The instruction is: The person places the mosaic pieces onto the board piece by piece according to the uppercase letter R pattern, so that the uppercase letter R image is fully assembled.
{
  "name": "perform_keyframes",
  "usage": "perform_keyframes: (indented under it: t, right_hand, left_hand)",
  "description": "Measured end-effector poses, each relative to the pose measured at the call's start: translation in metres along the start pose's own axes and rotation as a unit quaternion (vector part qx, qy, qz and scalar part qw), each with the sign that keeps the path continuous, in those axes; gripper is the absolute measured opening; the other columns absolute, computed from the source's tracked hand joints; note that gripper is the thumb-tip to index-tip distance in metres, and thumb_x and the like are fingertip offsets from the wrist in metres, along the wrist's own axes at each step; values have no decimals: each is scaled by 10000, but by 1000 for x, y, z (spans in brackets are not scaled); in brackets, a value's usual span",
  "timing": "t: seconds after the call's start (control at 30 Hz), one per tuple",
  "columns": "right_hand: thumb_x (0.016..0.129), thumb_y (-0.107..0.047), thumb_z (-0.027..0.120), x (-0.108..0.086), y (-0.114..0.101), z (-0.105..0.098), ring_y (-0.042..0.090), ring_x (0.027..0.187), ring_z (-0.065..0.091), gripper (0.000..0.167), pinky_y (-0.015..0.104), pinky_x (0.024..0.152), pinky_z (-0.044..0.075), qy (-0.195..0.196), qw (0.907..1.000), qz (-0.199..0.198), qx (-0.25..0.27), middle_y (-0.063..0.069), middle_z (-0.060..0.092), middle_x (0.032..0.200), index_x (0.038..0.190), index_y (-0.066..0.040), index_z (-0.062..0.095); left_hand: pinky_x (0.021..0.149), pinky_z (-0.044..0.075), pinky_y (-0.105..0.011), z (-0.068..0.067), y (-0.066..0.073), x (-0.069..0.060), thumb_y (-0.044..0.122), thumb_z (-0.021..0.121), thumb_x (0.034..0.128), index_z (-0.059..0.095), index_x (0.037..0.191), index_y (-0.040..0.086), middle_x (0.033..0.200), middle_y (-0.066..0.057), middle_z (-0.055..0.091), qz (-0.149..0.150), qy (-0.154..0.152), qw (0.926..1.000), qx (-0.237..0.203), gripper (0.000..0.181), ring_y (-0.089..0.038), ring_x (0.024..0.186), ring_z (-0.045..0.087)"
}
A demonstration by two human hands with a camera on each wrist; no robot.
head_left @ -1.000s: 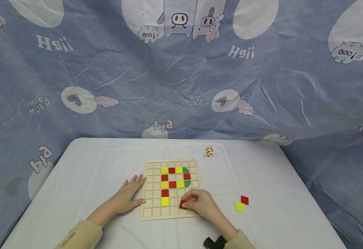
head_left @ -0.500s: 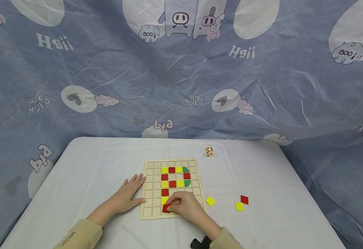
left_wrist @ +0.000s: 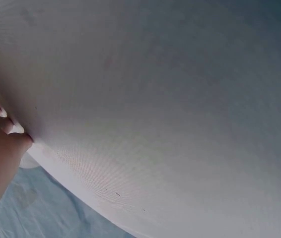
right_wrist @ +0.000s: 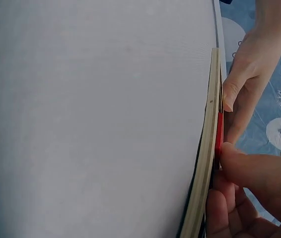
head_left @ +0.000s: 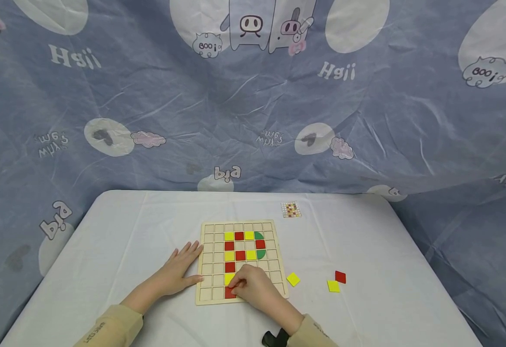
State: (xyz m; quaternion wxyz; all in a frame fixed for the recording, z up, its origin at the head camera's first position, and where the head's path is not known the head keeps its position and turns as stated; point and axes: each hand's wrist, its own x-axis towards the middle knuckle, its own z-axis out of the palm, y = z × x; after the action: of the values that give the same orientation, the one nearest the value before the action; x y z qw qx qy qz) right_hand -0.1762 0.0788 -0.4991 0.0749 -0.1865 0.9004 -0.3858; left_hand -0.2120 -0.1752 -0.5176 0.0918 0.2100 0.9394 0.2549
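Observation:
A square wooden grid board (head_left: 209,270) lies on the table, with yellow, red and green tiles set in its cells. My left hand (head_left: 177,272) rests at the board's left edge, fingers spread and straight; it also shows in the left wrist view (left_wrist: 1,148). My right hand (head_left: 255,288) has its thumb and fingers at a red square tile (head_left: 230,293) in the bottom row, just below a yellow tile (head_left: 229,279). In the right wrist view, the thumb touches the red tile (right_wrist: 219,131) near the board's edge. The fingertip contact behind it is partly hidden.
A yellow tile (head_left: 293,279) lies just off the board's right edge. Farther right are another yellow tile (head_left: 333,286) and a red tile (head_left: 340,277). A small pattern card (head_left: 291,209) lies behind the board. A printed blue cloth (head_left: 235,106) hangs behind the table.
My right hand has moved left across the board with the red tile, which now lies in the bottom row cell. The yellow tile beside the board has come into sight. My left hand stays put.

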Motion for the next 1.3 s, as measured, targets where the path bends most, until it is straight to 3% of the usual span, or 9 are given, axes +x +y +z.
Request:
perform_keyframes:
  t: [0.23,0.43,0.8,1.0,1.3]
  right_hand:
    - [801,-62,794,-4,1,-7,-18,655,516,73,146,590,471,26,9997,170,167,-76,588,781,835,-114,757]
    - [827,-76,770,-11,17,-33,22,697,554,98,165,620,492,335,9976,355,481,-52,632,828,921,-96,750]
    - [786,-87,814,-28,63,-76,111,759,584,180,195,625,493,1008,9827,1504,391,-31,658,832,942,-121,731]
    - [749,-64,836,-40,75,-84,84,756,571,216,189,629,473,1207,9780,1690,172,-36,676,872,926,-143,741]
    - [704,-80,872,-44,84,-83,118,801,545,298,190,651,467,1052,9756,1923,-108,-15,625,900,966,-116,734]
  left_hand:
    - [1192,125,-648,0,0,0,419,715,878,331,1528,36,1606,-197,270,0,11,10000,-16,846,-424,1501,177]
    - [1191,126,-649,0,0,0,412,724,871,344,1521,32,1601,-201,280,-16,12,10000,-41,844,-428,1498,184]
    - [1196,122,-644,0,-2,1,446,708,877,329,1531,49,1610,-189,265,-22,-16,10000,-13,854,-417,1504,173]
    - [1195,129,-643,2,-2,1,450,712,872,334,1529,48,1607,-190,272,-39,10,10000,57,858,-418,1501,182]
    - [1196,126,-641,2,-2,1,449,706,877,326,1533,52,1611,-186,264,-34,-21,10000,70,855,-414,1504,176]
